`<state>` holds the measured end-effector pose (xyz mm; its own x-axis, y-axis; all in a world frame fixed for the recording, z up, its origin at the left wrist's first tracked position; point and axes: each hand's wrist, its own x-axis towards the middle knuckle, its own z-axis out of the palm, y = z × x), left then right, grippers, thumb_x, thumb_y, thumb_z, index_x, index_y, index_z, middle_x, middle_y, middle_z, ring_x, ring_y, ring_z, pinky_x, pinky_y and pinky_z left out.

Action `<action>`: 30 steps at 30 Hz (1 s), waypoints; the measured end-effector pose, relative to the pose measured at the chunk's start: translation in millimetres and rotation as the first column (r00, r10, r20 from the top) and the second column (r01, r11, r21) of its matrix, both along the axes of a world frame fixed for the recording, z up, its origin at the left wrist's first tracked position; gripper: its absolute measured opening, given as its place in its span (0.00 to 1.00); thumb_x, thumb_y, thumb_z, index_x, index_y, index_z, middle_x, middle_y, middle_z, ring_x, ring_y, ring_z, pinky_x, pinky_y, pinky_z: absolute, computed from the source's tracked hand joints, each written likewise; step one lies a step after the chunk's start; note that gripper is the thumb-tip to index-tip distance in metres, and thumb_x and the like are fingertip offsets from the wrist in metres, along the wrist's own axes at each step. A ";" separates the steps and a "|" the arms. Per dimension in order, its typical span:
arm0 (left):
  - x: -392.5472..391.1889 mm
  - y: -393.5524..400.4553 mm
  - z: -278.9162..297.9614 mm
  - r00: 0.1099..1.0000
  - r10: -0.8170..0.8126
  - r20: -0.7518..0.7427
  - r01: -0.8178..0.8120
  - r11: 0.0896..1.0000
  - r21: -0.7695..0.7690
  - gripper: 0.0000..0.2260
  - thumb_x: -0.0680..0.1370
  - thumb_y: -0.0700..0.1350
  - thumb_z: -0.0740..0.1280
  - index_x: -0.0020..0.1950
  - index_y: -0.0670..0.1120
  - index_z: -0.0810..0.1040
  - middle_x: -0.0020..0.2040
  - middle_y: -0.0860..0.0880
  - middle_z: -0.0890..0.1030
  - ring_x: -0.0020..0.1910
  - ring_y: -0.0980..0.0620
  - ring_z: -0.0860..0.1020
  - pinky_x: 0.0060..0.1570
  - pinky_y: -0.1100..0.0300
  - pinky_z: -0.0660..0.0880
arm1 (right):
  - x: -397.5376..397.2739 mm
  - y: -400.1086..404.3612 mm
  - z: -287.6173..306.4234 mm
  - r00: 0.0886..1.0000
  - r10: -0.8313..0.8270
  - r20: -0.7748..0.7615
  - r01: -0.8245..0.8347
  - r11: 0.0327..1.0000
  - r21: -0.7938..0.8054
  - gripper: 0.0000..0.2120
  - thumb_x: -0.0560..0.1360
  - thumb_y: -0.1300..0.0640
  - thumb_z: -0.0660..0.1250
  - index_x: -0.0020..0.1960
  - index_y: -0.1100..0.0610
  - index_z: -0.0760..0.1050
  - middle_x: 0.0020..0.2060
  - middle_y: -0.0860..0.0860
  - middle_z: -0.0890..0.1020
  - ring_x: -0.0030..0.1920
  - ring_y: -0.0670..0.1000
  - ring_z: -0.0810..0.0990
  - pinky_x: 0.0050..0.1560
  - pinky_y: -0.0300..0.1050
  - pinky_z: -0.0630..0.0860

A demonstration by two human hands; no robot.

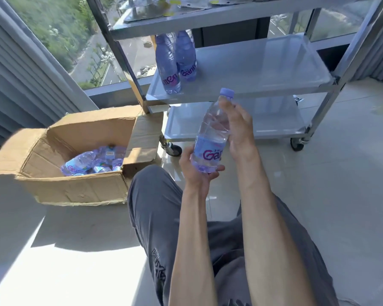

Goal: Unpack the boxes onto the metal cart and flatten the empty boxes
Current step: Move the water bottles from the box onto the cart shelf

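Unpacking is under way: the left hand (196,171) cups the base of a water bottle (211,138), right hand (238,124) fingers wrapped round its upper body, just in front of the metal cart (263,69); next it likely goes upright beside the two bottles (175,60) on the cart's middle shelf; the cardboard box (75,160), left of the cart on pale floor tiles (341,173), still holds bottles; a window (60,29) lies behind.

Tiled floor (318,195) — open cardboard box (75,186), metal cart (263,80); two bottles (176,62) upright on middle shelf.
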<state>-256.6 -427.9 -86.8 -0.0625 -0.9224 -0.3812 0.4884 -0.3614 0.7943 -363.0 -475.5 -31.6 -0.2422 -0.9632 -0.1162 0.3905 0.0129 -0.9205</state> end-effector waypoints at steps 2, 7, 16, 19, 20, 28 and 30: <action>7.1 0.0 -7.3 0.990 -0.133 -0.056 0.134 0.991 0.017 0.20 0.74 0.54 0.55 0.46 0.40 0.79 0.38 0.42 0.76 0.32 0.44 0.74 0.33 0.56 0.62 | -1.3 3.0 -2.0 0.998 0.014 -0.063 -0.015 1.000 -0.011 0.18 0.69 0.45 0.75 0.47 0.58 0.76 0.40 0.55 0.82 0.40 0.52 0.81 0.45 0.48 0.77; 15.5 3.4 -16.6 0.942 -0.324 -0.084 0.328 0.944 0.035 0.23 0.72 0.55 0.58 0.47 0.41 0.85 0.41 0.41 0.79 0.38 0.43 0.78 0.36 0.56 0.62 | -2.0 5.9 3.9 0.992 0.061 -0.106 -0.064 0.998 -0.025 0.11 0.75 0.46 0.71 0.49 0.53 0.75 0.36 0.50 0.82 0.39 0.52 0.82 0.51 0.56 0.79; 27.9 -0.7 -36.5 0.955 -0.283 -0.093 0.269 0.953 -0.139 0.17 0.75 0.48 0.60 0.54 0.40 0.82 0.49 0.39 0.80 0.45 0.42 0.79 0.49 0.47 0.74 | -7.7 17.0 -9.9 0.999 0.016 -0.030 -0.016 1.000 0.019 0.10 0.76 0.49 0.64 0.45 0.55 0.77 0.35 0.49 0.81 0.38 0.51 0.81 0.45 0.47 0.76; 26.4 2.5 -36.2 0.960 -0.238 -0.146 0.230 0.971 -0.068 0.19 0.74 0.52 0.58 0.47 0.41 0.83 0.43 0.40 0.79 0.39 0.43 0.77 0.36 0.55 0.75 | -5.3 17.7 -12.4 0.981 0.069 -0.184 -0.072 0.997 -0.009 0.14 0.70 0.52 0.68 0.49 0.62 0.78 0.41 0.56 0.83 0.42 0.56 0.82 0.48 0.50 0.76; 26.7 3.8 -37.9 0.954 -0.256 -0.155 0.253 0.967 -0.044 0.20 0.73 0.53 0.58 0.45 0.40 0.83 0.41 0.40 0.78 0.37 0.43 0.76 0.32 0.57 0.74 | -4.1 18.1 -14.9 0.976 0.058 -0.209 -0.064 0.998 -0.022 0.13 0.69 0.51 0.70 0.47 0.61 0.78 0.40 0.54 0.82 0.41 0.54 0.82 0.46 0.49 0.77; 34.5 -8.1 -41.8 0.976 -0.192 -0.104 0.192 0.981 -0.013 0.18 0.75 0.51 0.63 0.53 0.40 0.82 0.52 0.37 0.78 0.50 0.38 0.77 0.55 0.43 0.72 | 4.9 19.1 -25.8 0.974 -0.086 -0.208 0.077 0.996 -0.052 0.11 0.71 0.49 0.74 0.38 0.57 0.77 0.32 0.48 0.75 0.34 0.48 0.74 0.39 0.45 0.72; 31.4 -10.6 -41.6 0.993 -0.112 -0.023 0.112 0.994 0.004 0.16 0.75 0.51 0.63 0.49 0.40 0.82 0.49 0.38 0.77 0.49 0.38 0.75 0.55 0.42 0.68 | 6.6 19.8 -28.6 0.973 -0.077 -0.215 0.072 0.997 -0.034 0.11 0.69 0.49 0.74 0.40 0.56 0.78 0.33 0.49 0.74 0.35 0.49 0.73 0.39 0.47 0.72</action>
<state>-225.1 -438.4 -128.4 -0.1739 -0.9073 -0.3830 0.4622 -0.4186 0.7818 -356.4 -455.7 -60.3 -0.3299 -0.9436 -0.0283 0.1811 -0.0339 -0.9829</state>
